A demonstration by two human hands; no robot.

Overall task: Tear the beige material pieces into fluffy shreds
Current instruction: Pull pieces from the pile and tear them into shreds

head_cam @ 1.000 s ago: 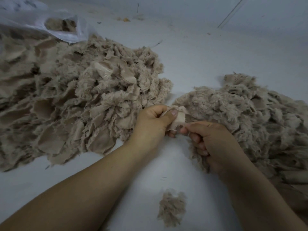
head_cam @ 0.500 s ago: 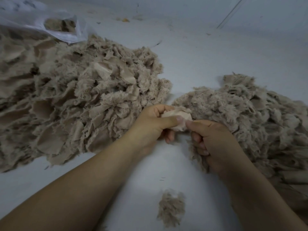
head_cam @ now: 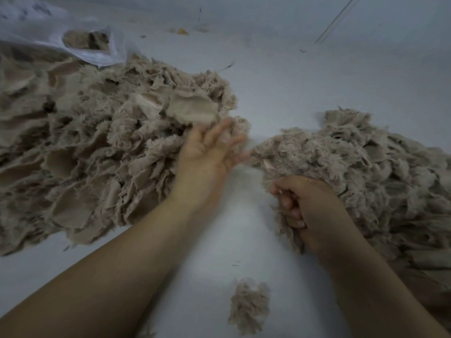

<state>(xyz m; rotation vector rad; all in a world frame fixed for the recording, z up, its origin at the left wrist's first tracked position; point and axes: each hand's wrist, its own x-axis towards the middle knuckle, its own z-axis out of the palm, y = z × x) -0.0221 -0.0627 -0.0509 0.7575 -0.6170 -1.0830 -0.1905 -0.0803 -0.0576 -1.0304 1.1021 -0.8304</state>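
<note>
A large heap of beige material pieces (head_cam: 92, 152) covers the left side of the pale surface. A second heap of fluffy beige shreds (head_cam: 361, 172) lies on the right. My left hand (head_cam: 210, 152) is blurred, its fingers spread and straight, reaching over the near edge of the left heap just below a flat beige piece (head_cam: 192, 109). It holds nothing. My right hand (head_cam: 307, 211) rests at the near edge of the right heap with its fingers curled inward; wisps of shred lie under it, and whether it grips any is unclear.
A small tuft of shreds (head_cam: 249, 306) lies alone on the pale surface (head_cam: 280, 81) between my forearms. A translucent plastic bag (head_cam: 80, 42) with more beige material sits at the back left. A thin line (head_cam: 334, 20) runs across the far right.
Both hands were pinching one small beige piece together between the heaps. Now they are apart: the left hand has opened and swung toward the left heap, the right has dropped back toward me.
</note>
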